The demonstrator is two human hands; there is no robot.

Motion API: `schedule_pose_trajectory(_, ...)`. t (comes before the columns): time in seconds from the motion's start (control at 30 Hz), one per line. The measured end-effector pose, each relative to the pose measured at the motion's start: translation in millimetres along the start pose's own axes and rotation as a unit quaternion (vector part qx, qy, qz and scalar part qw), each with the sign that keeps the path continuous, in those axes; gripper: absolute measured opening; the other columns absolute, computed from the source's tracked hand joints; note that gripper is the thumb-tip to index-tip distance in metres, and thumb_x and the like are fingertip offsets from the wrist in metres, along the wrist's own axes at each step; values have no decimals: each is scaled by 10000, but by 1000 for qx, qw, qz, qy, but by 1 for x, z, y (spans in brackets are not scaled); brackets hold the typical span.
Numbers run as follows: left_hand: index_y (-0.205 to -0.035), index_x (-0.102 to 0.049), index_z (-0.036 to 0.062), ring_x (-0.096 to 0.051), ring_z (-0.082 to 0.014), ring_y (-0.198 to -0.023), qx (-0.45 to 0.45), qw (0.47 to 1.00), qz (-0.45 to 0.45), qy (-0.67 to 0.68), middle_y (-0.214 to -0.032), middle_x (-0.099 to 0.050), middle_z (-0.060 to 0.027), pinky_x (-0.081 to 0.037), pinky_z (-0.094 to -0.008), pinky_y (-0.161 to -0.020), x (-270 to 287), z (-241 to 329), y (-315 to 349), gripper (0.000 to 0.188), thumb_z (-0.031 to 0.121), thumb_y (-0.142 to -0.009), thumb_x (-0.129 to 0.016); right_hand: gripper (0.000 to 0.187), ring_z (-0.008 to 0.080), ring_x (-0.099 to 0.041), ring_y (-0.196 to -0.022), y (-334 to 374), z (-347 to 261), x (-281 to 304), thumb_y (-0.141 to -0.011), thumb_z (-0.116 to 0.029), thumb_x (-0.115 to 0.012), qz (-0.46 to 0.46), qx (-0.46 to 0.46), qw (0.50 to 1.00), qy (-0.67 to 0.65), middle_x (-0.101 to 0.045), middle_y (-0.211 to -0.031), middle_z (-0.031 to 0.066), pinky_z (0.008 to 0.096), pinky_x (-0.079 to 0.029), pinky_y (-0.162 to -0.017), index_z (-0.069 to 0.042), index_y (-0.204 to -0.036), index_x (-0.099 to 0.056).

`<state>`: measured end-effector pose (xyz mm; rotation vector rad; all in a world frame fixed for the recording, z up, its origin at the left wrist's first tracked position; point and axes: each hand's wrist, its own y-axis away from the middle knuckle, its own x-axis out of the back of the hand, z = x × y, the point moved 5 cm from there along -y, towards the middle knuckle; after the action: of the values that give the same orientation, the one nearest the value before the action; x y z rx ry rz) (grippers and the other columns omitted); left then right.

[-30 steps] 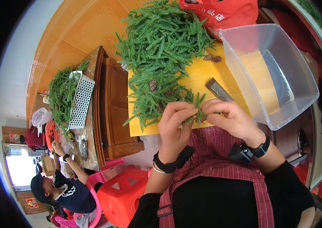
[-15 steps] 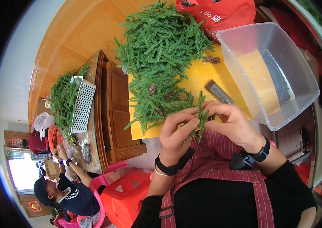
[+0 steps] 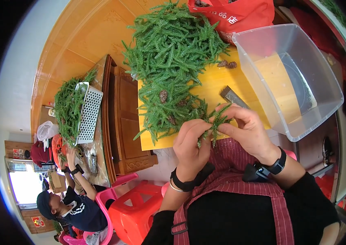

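Close to my chest, both my hands pinch a small green artificial pine sprig (image 3: 218,119). My left hand (image 3: 191,141) grips its lower part, fingers curled with their backs toward me. My right hand (image 3: 248,127) holds the sprig's other side between thumb and forefinger. Where the stems meet is hidden by my fingers. Just beyond my hands lies a heap of pine sprigs (image 3: 173,49) on a yellow board (image 3: 215,87), with pine cones (image 3: 163,96) among the greenery. A bundle of thin brown wires (image 3: 235,98) in a clear wrapper rests beyond my right hand.
A clear plastic bin (image 3: 291,81) stands at the right, with a red bag (image 3: 238,18) behind it. Two loose pine cones (image 3: 226,64) lie near the bin. At left, a co-worker (image 3: 77,206) sits by a table holding a white basket (image 3: 90,114). A red stool (image 3: 134,210) stands between.
My left hand has turned over slightly, and the sprig now leans to the right instead of standing upright. The co-worker's hands have shifted at the other table.
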<state>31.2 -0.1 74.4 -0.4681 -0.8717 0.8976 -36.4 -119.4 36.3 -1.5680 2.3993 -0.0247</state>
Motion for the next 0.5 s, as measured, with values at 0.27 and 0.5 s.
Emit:
schedule_pose_trajectory(0.27,-881,-579,4,-576,-249,-731,172,976,-15,136,-818,-584,-121,-461,-296,-639,-7,-19,7,193,-88,-715,-608,177,117,-542,-920,1,-3,-2,-789,76,-566,-7,-98,994,-54,-588,-946,57,242,-441,-809,11,-953,-571)
schedule_pose_trajectory(0.5,-880,-599,12,-582,-252,-735,92,991,-44,90,-808,-590,-118,-469,-304,-631,-4,-8,-2,262,-100,-645,-635,94,69,-556,-827,2,-7,0,-829,17,-560,-25,-104,992,-70,-575,-911,12,197,-459,-720,-11,-919,-555)
